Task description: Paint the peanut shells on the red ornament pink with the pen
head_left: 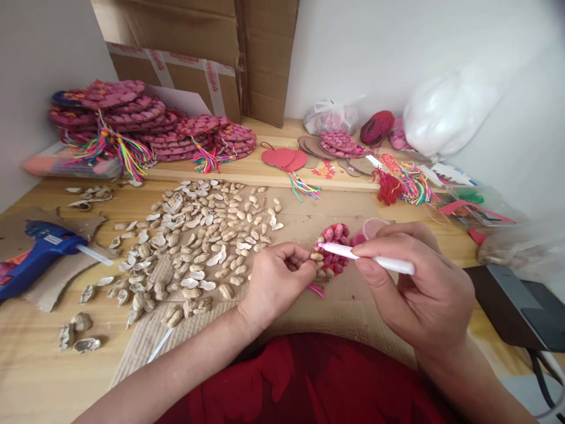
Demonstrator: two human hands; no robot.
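At the far left lies a blue glue gun [50, 253]; to its right, loose peanut shells [238, 270] spread over table and cardboard. The left hand [282, 282] has thumb and forefinger closed at the left edge of a peanut-shell medallion [336, 232], which sits between the hands above the cardboard, mostly pink, with tan shells along its left side. It should be light and fairly stiff, but the shells look brittle and could crack or come loose if squeezed; whether the pink is wet I cannot tell, so the tan edge seems the safest hold. The right hand [417, 282] pinches a slim white pen-shaped applicator [392, 264], likely light, smooth and rigid, best held mid-barrel, its tip at the medallion's left side. Just beyond stands a small clear cup [375, 224].
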